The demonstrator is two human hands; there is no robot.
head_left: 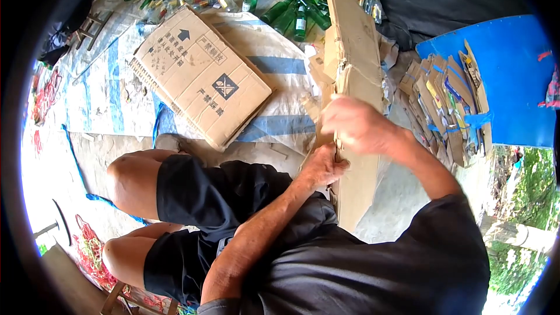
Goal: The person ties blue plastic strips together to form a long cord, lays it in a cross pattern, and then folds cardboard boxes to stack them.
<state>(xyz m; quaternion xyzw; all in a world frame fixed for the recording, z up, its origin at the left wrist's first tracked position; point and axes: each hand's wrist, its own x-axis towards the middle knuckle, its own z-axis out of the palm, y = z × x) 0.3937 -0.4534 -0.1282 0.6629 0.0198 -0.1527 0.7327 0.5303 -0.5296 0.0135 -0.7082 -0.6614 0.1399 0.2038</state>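
A long stack of folded brown cardboard [353, 58] stands on edge in front of me, running from my lap toward the bottles. My left hand [322, 166] grips its near lower edge, fingers closed on the cardboard. My right hand [356, 123] is clenched just above, on the same edge, holding the cardboard or a thin string around it; which one I cannot tell. I sit with bare knees and dark shorts [204, 198].
A flattened printed carton [201, 76] lies on a striped woven sheet [111, 93]. Green and clear glass bottles [280, 0] are heaped beyond. Bundled cardboard scraps [449, 105] lean on a blue board [507, 76] at right. Red netting [93, 256] lies lower left.
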